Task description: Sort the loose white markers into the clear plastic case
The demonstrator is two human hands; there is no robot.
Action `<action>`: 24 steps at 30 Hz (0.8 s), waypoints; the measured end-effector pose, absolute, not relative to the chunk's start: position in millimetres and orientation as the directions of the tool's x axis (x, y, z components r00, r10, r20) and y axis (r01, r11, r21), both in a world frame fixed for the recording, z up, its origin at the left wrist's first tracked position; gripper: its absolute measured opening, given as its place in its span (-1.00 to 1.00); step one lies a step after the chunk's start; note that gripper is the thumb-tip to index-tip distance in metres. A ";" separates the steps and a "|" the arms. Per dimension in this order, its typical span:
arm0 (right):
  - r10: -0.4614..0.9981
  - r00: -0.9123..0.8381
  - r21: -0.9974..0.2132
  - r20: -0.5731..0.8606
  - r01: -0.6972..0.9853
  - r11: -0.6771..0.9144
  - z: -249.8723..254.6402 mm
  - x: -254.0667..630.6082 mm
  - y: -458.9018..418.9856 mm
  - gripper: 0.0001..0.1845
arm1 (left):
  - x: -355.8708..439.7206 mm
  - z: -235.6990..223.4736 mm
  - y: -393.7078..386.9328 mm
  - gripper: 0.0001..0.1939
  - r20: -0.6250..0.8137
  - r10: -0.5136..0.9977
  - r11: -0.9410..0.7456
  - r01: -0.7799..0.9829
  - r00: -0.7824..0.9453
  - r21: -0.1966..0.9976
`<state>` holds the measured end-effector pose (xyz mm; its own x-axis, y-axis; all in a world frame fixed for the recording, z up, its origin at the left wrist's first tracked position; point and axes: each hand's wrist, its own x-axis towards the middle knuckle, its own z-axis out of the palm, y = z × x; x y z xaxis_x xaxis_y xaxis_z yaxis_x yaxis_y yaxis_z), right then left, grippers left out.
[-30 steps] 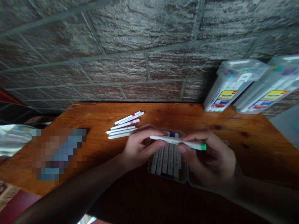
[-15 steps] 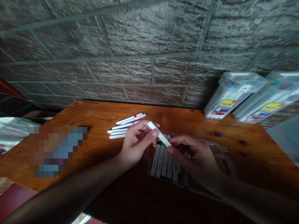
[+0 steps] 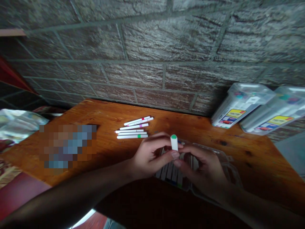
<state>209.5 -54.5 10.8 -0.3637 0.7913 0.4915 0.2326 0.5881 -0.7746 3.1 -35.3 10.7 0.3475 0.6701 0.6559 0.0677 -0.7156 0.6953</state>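
Observation:
A white marker with a green cap (image 3: 174,142) stands nearly upright between my two hands, green end up. My left hand (image 3: 150,155) pinches it with thumb and fingers from the left. From the right, my right hand (image 3: 205,170) closes its fingertips on the lower part of the same marker. Both hands hover over an open clear plastic case (image 3: 175,173) with several white markers lying side by side in it. Several loose white markers (image 3: 133,128) lie in a fan on the wooden table (image 3: 100,117) just left of my left hand.
Two clear marker boxes with yellow labels (image 3: 238,105) (image 3: 274,113) lean against the brick wall at the back right. A pixelated patch (image 3: 68,144) covers something on the table's left. Crinkled plastic (image 3: 16,124) lies beyond the left edge.
The marker has turned from lying level across both hands to standing upright with its green cap on top. The view has shifted slightly down and left.

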 end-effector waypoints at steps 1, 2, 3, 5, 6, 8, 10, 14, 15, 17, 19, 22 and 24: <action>0.794 -0.353 -0.780 0.495 0.222 0.585 13.5 210.1 -55.1 -0.96 | 3.5 10.7 -35.8 -0.82 0.621 0.702 -0.677 0.054 0.348 0.734; 0.808 -0.331 -0.797 0.487 0.209 0.566 16.6 210.6 -55.3 -0.97 | 4.1 10.6 -36.3 -0.81 0.576 0.739 -0.624 0.035 0.350 0.780; 0.839 -0.297 -0.827 0.455 0.208 0.522 19.8 210.7 -55.0 -0.95 | 4.8 10.6 -36.8 -0.81 0.520 0.776 -0.561 0.015 0.357 0.828; 0.892 -0.199 -0.890 0.406 0.134 0.435 25.8 210.0 -52.3 -0.93 | 6.4 10.5 -37.6 -0.81 0.416 0.830 -0.440 -0.023 0.371 0.898; 0.912 -0.162 -0.917 0.377 0.075 0.392 28.3 209.4 -49.9 -0.88 | 7.2 10.4 -37.9 -0.81 0.380 0.842 -0.397 -0.037 0.382 0.917; 0.934 -0.180 -0.950 0.308 -0.004 0.312 32.3 208.5 -44.0 -0.78 | 8.6 10.2 -38.7 -0.83 0.344 0.842 -0.356 -0.052 0.414 0.933; 0.937 -0.198 -0.958 0.287 -0.044 0.284 35.2 208.9 -38.2 -0.72 | 9.8 9.5 -39.7 -0.84 0.320 0.834 -0.339 -0.039 0.449 0.940; 0.925 -0.252 -0.956 0.285 -0.003 0.294 40.8 213.2 -32.0 -0.82 | 13.3 7.2 -42.3 -0.83 0.293 0.841 -0.326 -0.005 0.456 0.945; 0.926 -0.264 -0.961 0.268 -0.003 0.277 42.2 214.3 -31.1 -0.83 | 14.5 6.9 -42.9 -0.82 0.290 0.842 -0.323 -0.005 0.455 0.946; 0.931 -0.283 -0.971 0.232 -0.004 0.241 45.3 216.7 -29.2 -0.80 | 16.7 7.3 -43.8 -0.81 0.290 0.839 -0.328 0.001 0.461 0.945; 0.936 -0.297 -0.979 0.190 0.014 0.203 48.4 220.0 -25.9 -0.74 | 17.4 9.2 -44.5 -0.77 0.301 0.829 -0.365 0.047 0.472 0.930; 0.954 -0.278 -0.991 0.109 0.049 0.128 51.1 229.0 -17.7 -0.69 | 13.9 13.0 -45.0 -0.77 0.412 0.781 -0.541 0.179 0.470 0.822; 0.969 -0.244 -0.997 0.043 0.053 0.058 50.0 237.2 -11.2 -0.67 | 9.5 14.4 -45.1 -0.74 0.554 0.678 -0.714 0.251 0.484 0.654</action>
<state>237.2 -11.2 50.0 -0.2438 0.9689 0.0429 0.0534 0.0576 -0.9969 9.5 -45.1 14.4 0.4838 0.6776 0.5538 0.2512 -0.7137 0.6538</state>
